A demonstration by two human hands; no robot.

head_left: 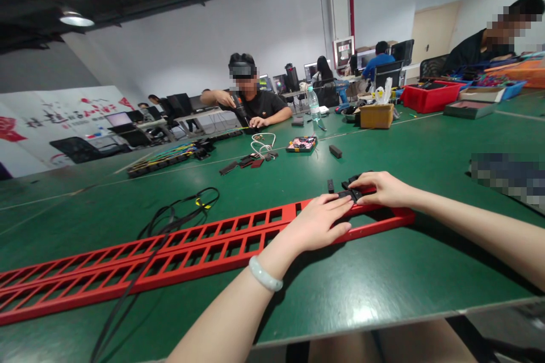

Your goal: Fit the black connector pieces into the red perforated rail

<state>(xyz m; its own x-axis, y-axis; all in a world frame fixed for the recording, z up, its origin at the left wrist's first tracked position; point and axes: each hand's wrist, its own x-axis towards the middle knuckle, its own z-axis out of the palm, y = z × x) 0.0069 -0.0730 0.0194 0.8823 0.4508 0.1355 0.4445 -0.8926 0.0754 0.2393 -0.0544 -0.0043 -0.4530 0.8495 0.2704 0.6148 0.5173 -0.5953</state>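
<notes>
A long red slotted frame (179,249) lies across the green table (383,283), running from the left edge toward the middle right. My left hand (317,222) lies flat on the frame's right part, fingers stretched out, touching a small black part (349,195) at its fingertips. My right hand (381,188) rests over the same black part on the frame, fingers curled down on it. More small black pieces (351,180) sit just behind my right hand. A pale bracelet (264,275) circles my left wrist.
A black cable (179,215) loops over the frame at left. A person across the table works on cabling (263,143). Farther back are a cardboard box (376,115), a water bottle (313,103), a red bin (430,96) and a small black block (335,151). Another person sits at far right.
</notes>
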